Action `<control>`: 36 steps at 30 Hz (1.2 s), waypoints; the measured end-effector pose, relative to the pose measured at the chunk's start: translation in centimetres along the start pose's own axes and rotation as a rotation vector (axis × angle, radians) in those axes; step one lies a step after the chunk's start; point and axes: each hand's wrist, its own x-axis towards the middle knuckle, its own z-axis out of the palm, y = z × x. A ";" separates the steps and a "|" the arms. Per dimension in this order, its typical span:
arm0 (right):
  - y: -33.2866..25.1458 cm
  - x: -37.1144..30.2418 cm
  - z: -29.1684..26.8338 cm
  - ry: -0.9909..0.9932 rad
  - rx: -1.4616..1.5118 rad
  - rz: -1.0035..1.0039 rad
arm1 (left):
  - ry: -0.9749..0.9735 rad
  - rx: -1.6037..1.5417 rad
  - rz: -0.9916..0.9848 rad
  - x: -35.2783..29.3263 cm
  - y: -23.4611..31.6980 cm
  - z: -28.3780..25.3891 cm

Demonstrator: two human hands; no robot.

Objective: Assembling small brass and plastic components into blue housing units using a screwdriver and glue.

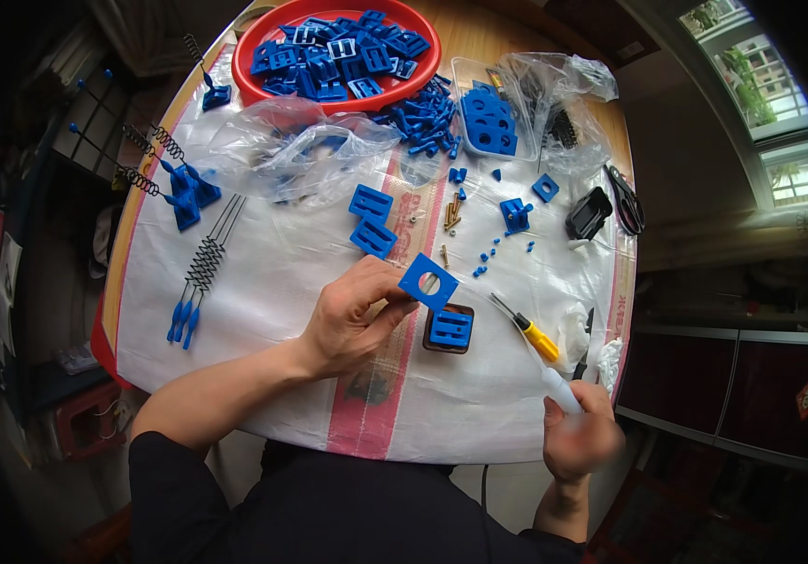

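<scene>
My left hand (352,315) pinches a flat blue plastic plate (446,281) with a round hole between thumb and fingers, raised over the middle of the table. Just below that plate, a blue slotted piece (450,328) rests on a small dark square block. At the right front edge, my right hand (581,440) is closed around a slim white squeeze bottle (563,391), its thin nozzle pointing up and left. This hand is partly blurred. Past the nozzle lies a yellow-handled tool (541,340) with a thin metal tip. Two more blue slotted pieces (372,237) lie beyond my left hand.
A red basin (246,80) heaped with blue parts stands at the back, near a clear tray (461,103). Brass screws (452,214), small blue bits, a black box (589,214) and scissors (628,199) lie right. Springs with blue ends (205,263) lie left.
</scene>
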 end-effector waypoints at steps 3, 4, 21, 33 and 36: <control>0.0 -0.1 0.0 0.006 0.003 0.000 | 0.005 -0.010 -0.010 0.0 0.1 0.1; -0.2 0.0 0.0 0.003 0.002 -0.005 | 0.006 -0.015 -0.016 0.0 0.2 0.1; -0.1 0.0 0.0 0.003 -0.004 -0.004 | 0.005 -0.001 -0.003 0.1 0.1 0.0; -0.1 0.1 -0.1 0.007 -0.018 -0.019 | 0.006 0.002 -0.002 0.1 0.2 -0.1; -0.1 0.1 -0.1 0.010 -0.019 -0.031 | 0.007 0.004 -0.007 0.1 0.2 0.0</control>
